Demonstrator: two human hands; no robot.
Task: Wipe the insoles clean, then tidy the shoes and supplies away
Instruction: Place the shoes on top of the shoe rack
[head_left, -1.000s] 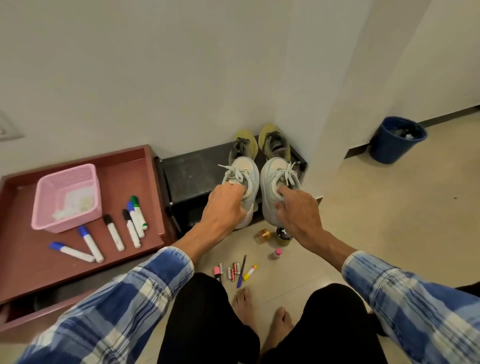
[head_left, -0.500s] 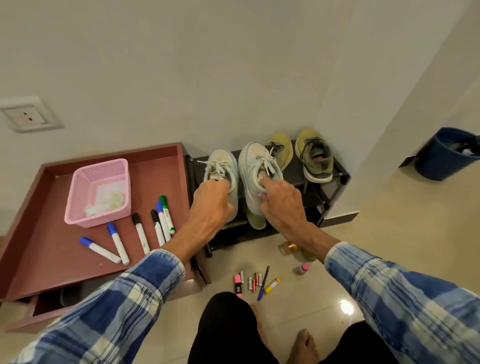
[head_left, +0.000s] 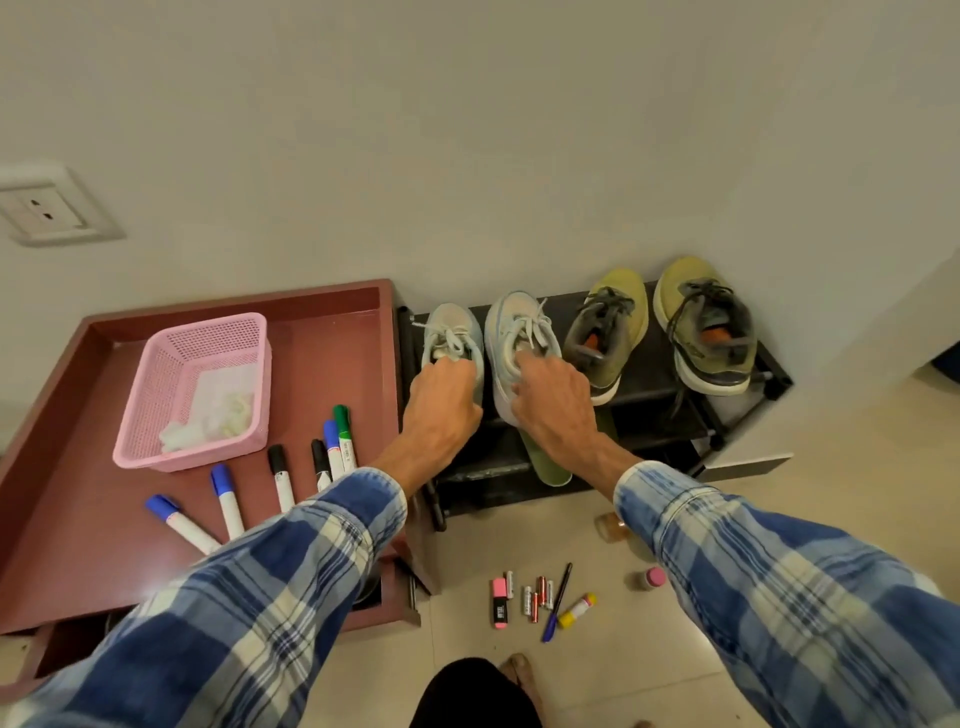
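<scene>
Both pale sneakers have shifted leftward since the earlier frame: they then overlapped the olive pair (head_left: 608, 332), and now sit at the left end of the shoe rack (head_left: 654, 410), clear of it.

**Grip.** The left hand (head_left: 441, 410) has its fingers curled into the collar of the left pale sneaker (head_left: 450, 325). The right hand (head_left: 556, 410) grips the right pale sneaker (head_left: 519, 319) in the same way. Toes point at the far wall. Whether either sole is fully seated on the top shelf cannot be told. The right sneaker's near end appears to overhang the shelf edge, with a green elongated shape (head_left: 545, 462) below it, sole or insole unclear.

**Procedure.**
1. Push each sneaker toward the wall until its heel is supported.
2. Keep the pair parallel, just beside the olive pair.
3. Release only when the shoe rests flat. The shelf appears to be made of bars, so an overhanging heel could tip.

**Materials.**
- Sneakers: soft knit-looking uppers and loose white laces, likely to snag the fingers on withdrawal.
- Rack: dark and rigid.
- Pink basket (head_left: 156, 410): perforated plastic holding crumpled white wipes (head_left: 218, 415). It stands on the red-brown tray (head_left: 78, 519) at left, with the markers (head_left: 280, 473) beside it.
- Small items (head_left: 540, 597): lying on the near floor and still to be tidied.
</scene>
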